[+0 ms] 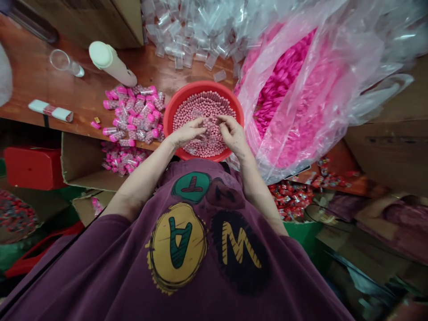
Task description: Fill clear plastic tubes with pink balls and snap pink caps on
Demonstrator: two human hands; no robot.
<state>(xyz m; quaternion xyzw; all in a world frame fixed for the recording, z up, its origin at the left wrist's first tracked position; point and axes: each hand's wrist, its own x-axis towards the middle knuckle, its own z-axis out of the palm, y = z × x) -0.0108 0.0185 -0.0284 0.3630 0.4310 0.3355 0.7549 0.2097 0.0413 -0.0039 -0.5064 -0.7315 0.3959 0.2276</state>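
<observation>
Dozens of capped, bead-filled vials [133, 113] lie heaped left of centre on the table [30, 76], yet clear empties [187, 31] along the top edge look far more numerous, so much seems left. Mid-frame, the left hand [187, 133] and right hand [234, 133] curl narrow over the red bowl [203, 84] of small matte pink beads [203, 104]; whether they pinch a vial, I cannot tell.
</observation>
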